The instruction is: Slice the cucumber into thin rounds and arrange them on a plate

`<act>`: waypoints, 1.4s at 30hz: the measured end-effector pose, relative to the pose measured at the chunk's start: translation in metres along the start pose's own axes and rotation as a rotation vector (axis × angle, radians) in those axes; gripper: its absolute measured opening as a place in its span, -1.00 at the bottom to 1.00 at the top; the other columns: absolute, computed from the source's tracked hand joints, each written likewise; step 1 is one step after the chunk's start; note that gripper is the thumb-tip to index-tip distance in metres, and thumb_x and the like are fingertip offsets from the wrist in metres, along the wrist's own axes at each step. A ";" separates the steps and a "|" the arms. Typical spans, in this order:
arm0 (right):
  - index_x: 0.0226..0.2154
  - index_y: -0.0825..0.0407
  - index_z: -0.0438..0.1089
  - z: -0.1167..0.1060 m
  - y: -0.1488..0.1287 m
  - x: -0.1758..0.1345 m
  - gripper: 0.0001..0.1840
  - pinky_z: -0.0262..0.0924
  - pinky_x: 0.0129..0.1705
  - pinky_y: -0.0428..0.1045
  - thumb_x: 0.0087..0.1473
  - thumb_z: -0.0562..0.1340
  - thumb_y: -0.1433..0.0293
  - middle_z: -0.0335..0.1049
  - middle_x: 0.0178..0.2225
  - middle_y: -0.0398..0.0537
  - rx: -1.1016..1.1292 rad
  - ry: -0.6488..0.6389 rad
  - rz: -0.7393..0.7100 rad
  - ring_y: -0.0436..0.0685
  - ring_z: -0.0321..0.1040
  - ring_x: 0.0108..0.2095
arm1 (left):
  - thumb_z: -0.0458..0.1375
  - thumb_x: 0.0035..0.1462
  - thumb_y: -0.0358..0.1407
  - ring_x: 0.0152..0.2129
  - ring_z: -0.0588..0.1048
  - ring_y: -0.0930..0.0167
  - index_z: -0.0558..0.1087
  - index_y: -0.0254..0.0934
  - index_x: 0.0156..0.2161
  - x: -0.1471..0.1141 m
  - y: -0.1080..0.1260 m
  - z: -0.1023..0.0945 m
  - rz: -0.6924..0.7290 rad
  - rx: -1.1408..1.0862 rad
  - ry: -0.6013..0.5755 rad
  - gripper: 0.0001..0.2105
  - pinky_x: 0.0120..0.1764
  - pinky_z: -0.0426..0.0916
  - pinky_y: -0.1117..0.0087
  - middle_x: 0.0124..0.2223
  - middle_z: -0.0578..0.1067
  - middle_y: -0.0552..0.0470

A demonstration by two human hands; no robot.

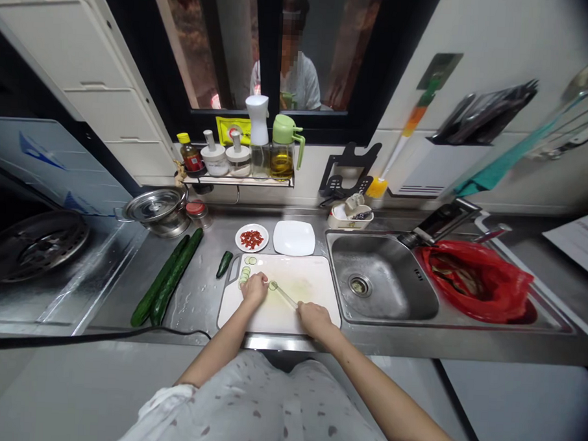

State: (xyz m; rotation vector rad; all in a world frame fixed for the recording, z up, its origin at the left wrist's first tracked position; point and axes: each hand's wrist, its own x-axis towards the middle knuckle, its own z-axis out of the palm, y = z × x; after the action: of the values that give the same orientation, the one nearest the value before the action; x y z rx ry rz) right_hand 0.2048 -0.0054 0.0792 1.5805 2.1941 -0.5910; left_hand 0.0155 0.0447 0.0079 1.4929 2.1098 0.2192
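On the white cutting board (pixel 315 280), my right hand (pixel 315 320) is wrapped round the handle of a knife (pixel 287 296). The thin blade points left and away from me, with a cucumber slice (pixel 273 285) at its tip. My left hand (pixel 254 288) rests on the board left of that tip, its fingers bent together; what they pinch, if anything, is hidden. Beside those fingers lies a short row of cucumber slices (pixel 245 274), and a few more slices (pixel 250 261) lie just beyond. A cut cucumber piece (pixel 224 264) sits on the counter by the board's handle.
Two whole cucumbers (pixel 169 283) lie to the left. Behind the board stand a plate of chopped red pieces (pixel 252 239) and a white plate (pixel 294 238). The sink (pixel 389 276) is on the right, beside a red plastic bag (pixel 486 281). A steel pot (pixel 156 211) stands back left.
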 end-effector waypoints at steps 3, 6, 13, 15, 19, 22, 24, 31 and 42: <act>-0.12 0.16 0.36 -0.001 -0.001 0.001 -0.64 0.21 -0.18 0.03 0.14 -0.05 0.50 0.46 -0.19 0.22 -0.013 -0.007 0.007 0.21 0.39 -0.10 | 0.08 0.06 -0.31 -0.14 0.43 0.33 0.41 -0.11 -0.24 0.000 0.001 0.000 0.000 0.015 -0.008 -0.86 -0.07 0.10 0.26 -0.16 0.52 0.06; -0.12 0.15 0.36 -0.002 -0.001 0.001 -0.65 0.22 -0.18 0.02 0.14 -0.05 0.52 0.46 -0.20 0.22 -0.029 0.009 0.003 0.20 0.40 -0.11 | 0.09 0.06 -0.31 -0.13 0.42 0.32 0.42 -0.10 -0.23 -0.001 0.002 -0.002 0.010 0.033 -0.012 -0.85 -0.06 0.10 0.24 -0.14 0.51 0.04; -0.12 0.15 0.36 -0.005 -0.004 0.004 -0.64 0.22 -0.18 0.00 0.10 -0.03 0.58 0.46 -0.19 0.22 -0.049 0.023 -0.014 0.18 0.40 -0.11 | 0.08 0.07 -0.32 -0.12 0.42 0.31 0.43 -0.10 -0.23 -0.002 0.004 -0.003 0.013 0.044 -0.025 -0.84 -0.04 0.10 0.22 -0.13 0.51 0.03; -0.12 0.15 0.36 -0.005 -0.005 0.005 -0.63 0.22 -0.18 0.01 0.09 -0.03 0.58 0.46 -0.19 0.22 -0.049 0.028 -0.014 0.19 0.40 -0.11 | 0.08 0.07 -0.31 -0.11 0.42 0.30 0.43 -0.09 -0.23 -0.002 0.005 -0.003 0.011 0.048 -0.019 -0.85 -0.03 0.10 0.22 -0.12 0.51 0.03; -0.11 0.15 0.36 -0.003 -0.004 0.004 -0.62 0.22 -0.18 0.01 0.09 -0.04 0.59 0.46 -0.19 0.22 -0.052 0.034 -0.014 0.19 0.40 -0.10 | 0.11 0.06 -0.26 -0.11 0.41 0.29 0.43 -0.09 -0.22 -0.003 0.005 -0.002 0.025 0.055 -0.020 -0.85 -0.04 0.12 0.22 -0.11 0.50 0.04; -0.10 0.14 0.35 -0.002 -0.002 0.004 -0.63 0.22 -0.17 0.01 0.11 -0.04 0.58 0.46 -0.19 0.23 -0.061 0.044 -0.024 0.18 0.40 -0.10 | 0.10 0.06 -0.26 -0.10 0.41 0.29 0.43 -0.09 -0.21 -0.004 0.007 -0.002 0.027 0.070 -0.020 -0.84 -0.05 0.13 0.24 -0.11 0.49 0.03; -0.11 0.14 0.36 -0.002 -0.001 0.004 -0.63 0.21 -0.17 0.01 0.11 -0.04 0.58 0.46 -0.19 0.23 -0.073 0.053 -0.024 0.18 0.40 -0.10 | 0.08 0.07 -0.28 -0.10 0.41 0.29 0.43 -0.09 -0.20 -0.004 0.008 -0.001 0.025 0.074 -0.021 -0.84 -0.05 0.13 0.24 -0.10 0.49 0.02; -0.11 0.12 0.36 -0.006 0.003 0.008 -0.61 0.20 -0.18 0.00 0.09 -0.04 0.60 0.47 -0.21 0.22 -0.103 0.065 -0.016 0.17 0.40 -0.11 | 0.08 0.07 -0.29 -0.10 0.41 0.29 0.42 -0.07 -0.21 -0.004 0.010 -0.001 0.017 0.069 -0.026 -0.84 -0.04 0.12 0.22 -0.10 0.49 0.03; -0.10 0.07 0.29 0.003 0.018 -0.013 -0.60 0.15 -0.24 -0.02 0.26 -0.15 0.27 0.48 -0.30 0.13 -0.074 0.155 0.019 0.18 0.43 -0.20 | 0.07 0.06 -0.31 -0.12 0.41 0.29 0.40 -0.09 -0.19 -0.008 0.010 -0.003 0.031 0.068 -0.017 -0.82 -0.06 0.13 0.22 -0.12 0.48 0.03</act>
State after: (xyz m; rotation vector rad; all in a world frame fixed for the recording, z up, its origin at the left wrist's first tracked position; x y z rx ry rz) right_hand 0.2257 -0.0124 0.0811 1.6560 2.2814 -0.3879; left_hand 0.0244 0.0420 0.0176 1.5612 2.1010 0.1472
